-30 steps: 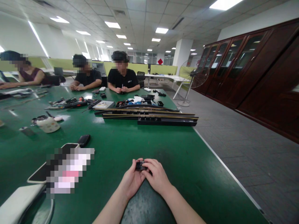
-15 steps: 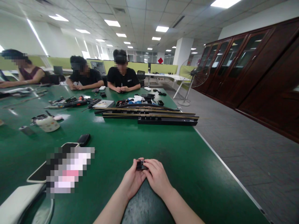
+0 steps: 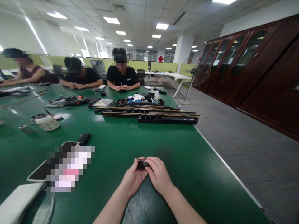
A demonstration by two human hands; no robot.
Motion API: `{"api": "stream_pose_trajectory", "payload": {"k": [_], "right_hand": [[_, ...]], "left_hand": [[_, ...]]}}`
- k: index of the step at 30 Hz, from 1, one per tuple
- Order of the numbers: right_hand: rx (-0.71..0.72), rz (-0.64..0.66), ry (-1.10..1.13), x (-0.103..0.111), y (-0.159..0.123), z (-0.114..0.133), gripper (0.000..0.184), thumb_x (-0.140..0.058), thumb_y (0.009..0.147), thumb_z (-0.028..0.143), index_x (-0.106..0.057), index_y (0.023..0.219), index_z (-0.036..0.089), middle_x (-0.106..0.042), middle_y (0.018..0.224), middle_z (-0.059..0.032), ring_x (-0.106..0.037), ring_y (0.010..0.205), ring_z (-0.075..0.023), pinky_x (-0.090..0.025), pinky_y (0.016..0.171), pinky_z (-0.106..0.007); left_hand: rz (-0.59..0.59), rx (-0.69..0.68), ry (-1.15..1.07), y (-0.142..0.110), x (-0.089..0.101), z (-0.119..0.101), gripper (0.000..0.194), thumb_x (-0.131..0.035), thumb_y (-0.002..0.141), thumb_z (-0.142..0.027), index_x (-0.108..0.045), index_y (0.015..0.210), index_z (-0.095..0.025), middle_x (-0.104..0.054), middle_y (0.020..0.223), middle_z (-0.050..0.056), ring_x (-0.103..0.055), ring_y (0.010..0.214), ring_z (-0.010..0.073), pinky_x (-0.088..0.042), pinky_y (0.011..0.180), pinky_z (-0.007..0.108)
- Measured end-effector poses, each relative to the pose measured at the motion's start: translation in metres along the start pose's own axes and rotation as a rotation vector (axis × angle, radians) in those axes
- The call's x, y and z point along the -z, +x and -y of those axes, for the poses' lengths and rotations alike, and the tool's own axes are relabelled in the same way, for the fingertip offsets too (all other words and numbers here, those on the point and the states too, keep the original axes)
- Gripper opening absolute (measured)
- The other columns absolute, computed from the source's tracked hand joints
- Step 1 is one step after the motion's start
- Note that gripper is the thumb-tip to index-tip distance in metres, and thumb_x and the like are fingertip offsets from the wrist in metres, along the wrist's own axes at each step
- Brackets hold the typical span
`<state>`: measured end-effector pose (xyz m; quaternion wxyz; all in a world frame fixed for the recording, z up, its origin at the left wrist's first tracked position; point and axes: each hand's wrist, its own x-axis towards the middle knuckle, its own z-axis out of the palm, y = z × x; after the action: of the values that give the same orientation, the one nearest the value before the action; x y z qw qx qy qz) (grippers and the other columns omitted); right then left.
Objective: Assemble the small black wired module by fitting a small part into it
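Between my two hands, over the near part of the green table (image 3: 112, 146), is a small black part (image 3: 141, 164) with a shiny metallic bit on its top. My left hand (image 3: 133, 176) is closed around its left side, thumb on the near left edge and fingers beneath. The fingertips of my right hand (image 3: 160, 174) press on its right end, and the fingers are bent together over it. Its underside and right end are hidden by my fingers, so its exact kind cannot be made out.
Long black rails (image 3: 168, 120) with thin brass-coloured rods lie across the table ahead. To the left are a phone-like device (image 3: 39, 171), a black pouch-like object (image 3: 84, 138) and a patterned jar (image 3: 48, 122). Several people sit opposite; a standing fan (image 3: 193, 72) is beyond the right edge.
The fingers of my right hand have shifted slightly right on the black part, leaving more of its top showing. Across the table, one person has leaned lower and to the left.
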<state>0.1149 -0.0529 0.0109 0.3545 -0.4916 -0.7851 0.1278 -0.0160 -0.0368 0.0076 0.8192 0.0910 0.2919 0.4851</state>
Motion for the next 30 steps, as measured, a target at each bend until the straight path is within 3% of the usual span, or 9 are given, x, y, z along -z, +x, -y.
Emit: {"api": "stream_pose_trajectory", "payload": {"k": [11,17,24,30], "right_hand": [[-0.045,0.012,0.084,-0.0023,-0.0013,-0.0035,0.032,-0.053,0.077,0.018,-0.054,0.108,0.026,-0.057,0.11,-0.0043,-0.049,0.102,-0.0198,-0.041,0.087,-0.038],[-0.051,-0.015,0.141,-0.0013,-0.0026,-0.0026,0.023,-0.055,0.074,0.017,-0.062,0.092,0.03,-0.057,0.107,-0.0032,-0.049,0.101,-0.0196,-0.042,0.086,-0.038],[-0.058,-0.075,0.284,0.0007,-0.0017,-0.0017,0.035,-0.059,0.069,0.017,-0.056,0.103,0.026,-0.058,0.106,-0.0049,-0.05,0.101,-0.019,-0.041,0.089,-0.037],[-0.2,-0.1,0.378,-0.0034,-0.003,-0.0078,0.037,-0.058,0.069,0.017,-0.053,0.105,0.025,-0.06,0.103,-0.0043,-0.055,0.097,-0.019,-0.044,0.084,-0.036]], "left_hand": [[0.024,0.019,-0.006,-0.0002,0.0037,0.0,0.019,-0.047,0.08,-0.029,-0.055,0.089,-0.015,-0.062,0.09,0.009,-0.06,0.081,0.0156,-0.047,0.076,0.028],[0.04,0.019,-0.02,-0.0007,0.0033,-0.0011,0.019,-0.046,0.08,-0.029,-0.055,0.087,-0.014,-0.063,0.086,0.008,-0.061,0.074,0.0141,-0.049,0.07,0.026],[0.046,0.021,0.037,-0.0016,0.0034,-0.0012,0.023,-0.047,0.079,-0.034,-0.053,0.091,-0.016,-0.064,0.087,0.009,-0.064,0.076,0.0179,-0.049,0.068,0.027],[0.083,0.043,0.041,-0.0022,0.004,-0.0019,0.025,-0.047,0.079,-0.036,-0.05,0.096,-0.017,-0.064,0.095,0.01,-0.063,0.082,0.0187,-0.047,0.076,0.029]]}}
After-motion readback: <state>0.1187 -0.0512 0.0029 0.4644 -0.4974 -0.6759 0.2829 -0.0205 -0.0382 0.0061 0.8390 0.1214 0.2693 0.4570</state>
